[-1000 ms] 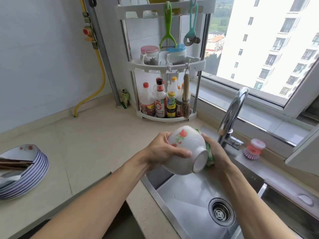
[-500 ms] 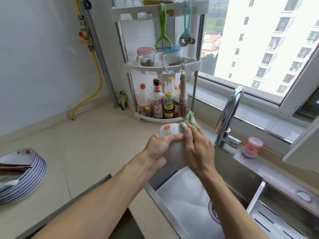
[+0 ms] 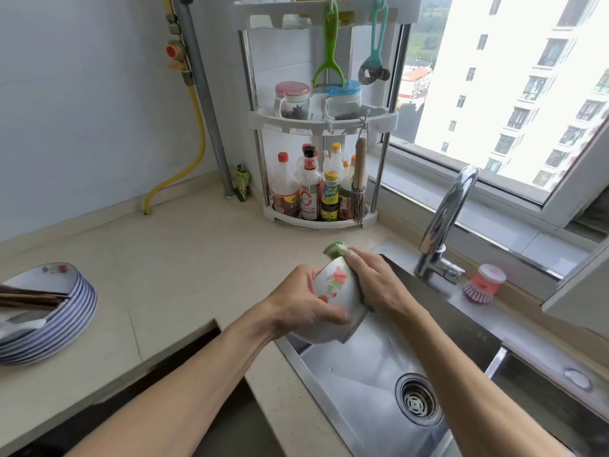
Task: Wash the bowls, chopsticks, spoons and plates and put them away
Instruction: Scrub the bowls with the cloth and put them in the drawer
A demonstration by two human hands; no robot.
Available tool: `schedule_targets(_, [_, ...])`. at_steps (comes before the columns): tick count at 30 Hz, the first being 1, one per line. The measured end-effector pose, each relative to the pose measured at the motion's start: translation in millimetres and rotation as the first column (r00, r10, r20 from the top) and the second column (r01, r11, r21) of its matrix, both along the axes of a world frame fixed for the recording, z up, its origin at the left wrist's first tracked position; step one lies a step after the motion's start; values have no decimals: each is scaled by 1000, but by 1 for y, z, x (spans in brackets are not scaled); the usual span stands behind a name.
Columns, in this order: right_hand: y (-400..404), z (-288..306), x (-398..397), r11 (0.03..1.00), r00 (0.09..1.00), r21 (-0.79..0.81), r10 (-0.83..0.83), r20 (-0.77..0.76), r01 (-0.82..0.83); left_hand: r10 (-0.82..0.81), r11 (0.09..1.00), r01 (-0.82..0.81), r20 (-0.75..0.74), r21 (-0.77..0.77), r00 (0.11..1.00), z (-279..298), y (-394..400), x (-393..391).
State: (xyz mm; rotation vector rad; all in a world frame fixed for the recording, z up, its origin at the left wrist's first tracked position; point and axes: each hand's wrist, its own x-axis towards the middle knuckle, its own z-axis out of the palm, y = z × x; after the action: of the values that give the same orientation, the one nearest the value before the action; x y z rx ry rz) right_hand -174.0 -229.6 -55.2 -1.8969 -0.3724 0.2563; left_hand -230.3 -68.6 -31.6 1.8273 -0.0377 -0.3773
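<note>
At frame centre, the left hand [image 3: 298, 303] clasped the bowl [image 3: 333, 293]; the right hand [image 3: 379, 285] pressed a sponge [image 3: 334, 249] against it. A slippery grip risked dropping it into the sink [image 3: 362, 367].

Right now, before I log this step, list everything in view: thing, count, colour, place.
bowl: one, white with red flowers, held over the sink
sponge: one, green, against the bowl
plates: one stack, blue-rimmed, counter at left
chopsticks: dark, count unclear, on the stack
sink: one, steel
faucet: one, chrome
dish brush: one, pink, behind the sink
corner rack: one, white, with bottles, jars, hanging tools
left hand: gripping the bowl
right hand: pressing the sponge
</note>
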Motion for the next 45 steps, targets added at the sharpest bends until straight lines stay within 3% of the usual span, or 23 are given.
schedule_targets(2, [14,-4,-17,977,946,-213,78,314,-9,20,1000,-21,51,19,998,0,2,-2])
schedule_targets(4, [29,-3,-28,954,884,-299,135,448,6,19,1000,-19,58,1,998,1,8,-7])
schedule_targets(6, [39,-2,-30,985,943,-174,67,325,-10,-5,1000,5,47,0,999,-1,22,-17])
schedule_targets(9, [44,3,-33,991,995,132,1,-103,12,-28,1000,28,37,-9,999,-2,46,-35])
schedule_targets(13, [78,-5,-57,981,923,150,-59,-381,124,38,993,-32,49,-113,998,-2,85,-76])
schedule_targets(16, [120,-12,-81,955,793,240,9,-609,174,185,962,-167,65,-215,981,-2,122,-115])
schedule_targets(24, [257,-17,-198,890,494,435,319,-809,138,598,708,-533,-9,-463,801,-6,231,-239])
schedule_targets(29, [347,-20,-281,905,347,416,361,-865,95,832,495,-753,-15,-435,555,-20,285,-325])
schedule_targets(31, [380,-21,-316,898,286,438,410,-866,39,907,387,-835,-1,-391,421,-24,308,-356])
schedule_targets(34, [417,-29,-351,907,294,415,418,-859,-76,951,299,-904,22,-307,307,-27,340,-394])
schedule_targets(36, [438,-37,-366,933,459,299,359,-813,-200,974,225,-945,28,-238,225,-32,365,-422])
schedule_targets(38, [454,-48,-371,922,704,132,366,-609,-365,989,146,-976,-6,-164,149,-41,387,-447])
schedule_targets(40, [474,-53,-377,845,788,24,508,-348,-535,993,102,-990,-48,-99,107,-54,406,-472])
schedule_targets(42, [501,-59,-387,694,691,-48,702,-174,-718,993,68,-997,-89,-34,71,-70,424,-494])
schedule_targets(45, [533,-72,-399,487,501,-129,857,-116,-864,985,110,-992,-142,59,101,-90,442,-514])
